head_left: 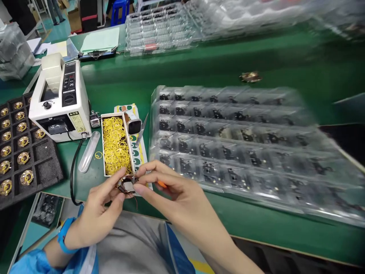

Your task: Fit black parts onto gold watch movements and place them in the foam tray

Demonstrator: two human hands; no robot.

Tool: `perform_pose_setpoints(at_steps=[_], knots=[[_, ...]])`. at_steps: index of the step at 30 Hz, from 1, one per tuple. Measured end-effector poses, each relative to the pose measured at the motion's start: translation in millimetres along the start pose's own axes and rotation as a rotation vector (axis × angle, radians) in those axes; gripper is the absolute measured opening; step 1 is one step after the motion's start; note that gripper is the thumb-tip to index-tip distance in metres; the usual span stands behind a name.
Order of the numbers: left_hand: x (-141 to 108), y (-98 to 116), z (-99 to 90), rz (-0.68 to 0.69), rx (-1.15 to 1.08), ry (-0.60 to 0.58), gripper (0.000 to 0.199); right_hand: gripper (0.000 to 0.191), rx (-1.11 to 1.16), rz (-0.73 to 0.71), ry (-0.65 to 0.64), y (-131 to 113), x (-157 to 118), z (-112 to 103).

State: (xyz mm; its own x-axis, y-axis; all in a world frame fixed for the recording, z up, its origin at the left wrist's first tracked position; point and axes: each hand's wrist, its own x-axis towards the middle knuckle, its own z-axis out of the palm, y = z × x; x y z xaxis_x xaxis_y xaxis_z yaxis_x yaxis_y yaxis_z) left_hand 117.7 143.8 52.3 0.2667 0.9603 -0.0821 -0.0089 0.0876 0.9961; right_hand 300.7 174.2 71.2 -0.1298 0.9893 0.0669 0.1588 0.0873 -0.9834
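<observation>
Both hands meet at the front edge of the bench around a small watch-like electronic assembly [127, 186] with a silvery middle and a thin reddish wire hanging below. My left hand [98, 207] pinches its left side between thumb and fingers. On its right side, the thumb and fingertips of my right hand [168, 190] are closed on it. An orange piece [162, 184] shows among the right fingers; the rest of it is hidden. Just behind the hands stands a white box [103, 152] of yellow ring-shaped pieces [116, 142].
A tape dispenser [61, 101] stands left, beside a black foam tray [47, 167] of round gold parts. A smartwatch [134, 125] and tweezers [142, 130] lie by the box. Clear plastic trays [211, 148] of dark parts fill the right. Another small assembly [251, 77] lies behind them.
</observation>
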Motion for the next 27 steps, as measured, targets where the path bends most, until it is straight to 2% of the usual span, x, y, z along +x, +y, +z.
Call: perform_pose_setpoints(at_steps=[4, 12, 18, 24, 27], knots=[[0, -1, 0.9, 0.109, 0.068, -0.003, 0.045, 0.017, -0.008, 0.059, -0.005, -5, -1, 2], [3, 1, 10.2, 0.061, -0.123, 0.013, 0.044, 0.015, -0.08, -0.068, 0.154, 3, -8, 15], [10, 5, 23.8, 0.04, -0.187, 0.201, 0.034, 0.015, -0.223, -0.229, 0.278, 12, -12, 28], [18, 1, 31.4, 0.026, -0.171, 0.368, 0.02, 0.008, -0.38, -0.3, 0.361, 21, -15, 33], [19, 0, 31.2, 0.035, -0.148, 0.369, 0.016, 0.006, -0.404, -0.298, 0.292, 22, -15, 30]])
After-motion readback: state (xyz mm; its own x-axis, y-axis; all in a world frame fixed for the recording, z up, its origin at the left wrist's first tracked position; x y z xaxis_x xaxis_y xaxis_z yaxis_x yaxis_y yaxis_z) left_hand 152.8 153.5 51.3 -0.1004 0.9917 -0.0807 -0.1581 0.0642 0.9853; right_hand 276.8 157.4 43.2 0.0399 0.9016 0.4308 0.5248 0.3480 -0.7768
